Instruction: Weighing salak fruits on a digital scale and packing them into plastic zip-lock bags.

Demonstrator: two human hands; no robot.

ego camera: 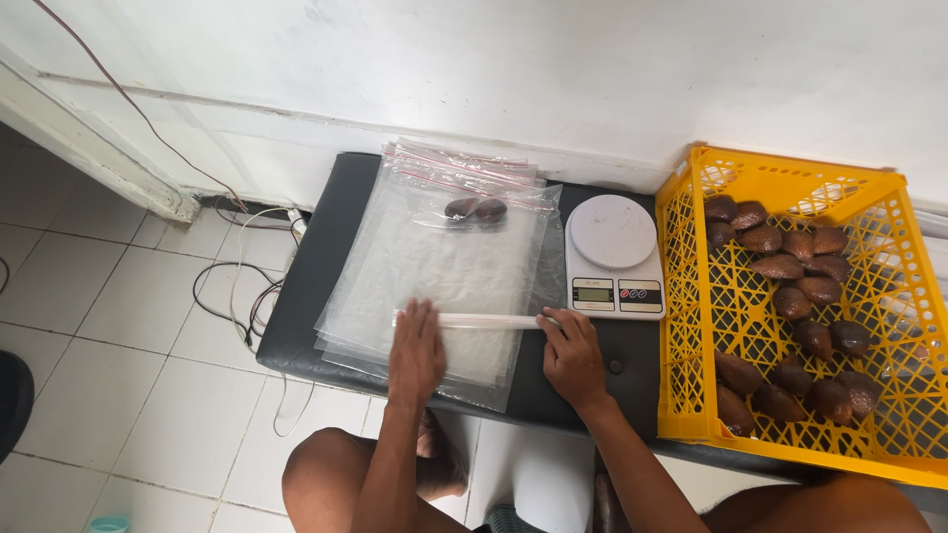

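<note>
Hands press flat on a clear plastic bag (434, 266) in the middle of the frame. The left hand (416, 350) lies spread on the bag's near edge, and the right hand (573, 357) pinches the white zip strip (474, 320), which runs left to right. Two brown fruits (475, 208) sit inside at the far end. The bag fills the black table (316, 266) beside a white scale (613, 257) and yellow crate (681, 296).

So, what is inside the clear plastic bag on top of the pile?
Two brown scaly fruits lie inside the top bag, near its far end. Both hands, left and right, press on its near strip. More bags lie underneath; their contents cannot be seen.
</note>
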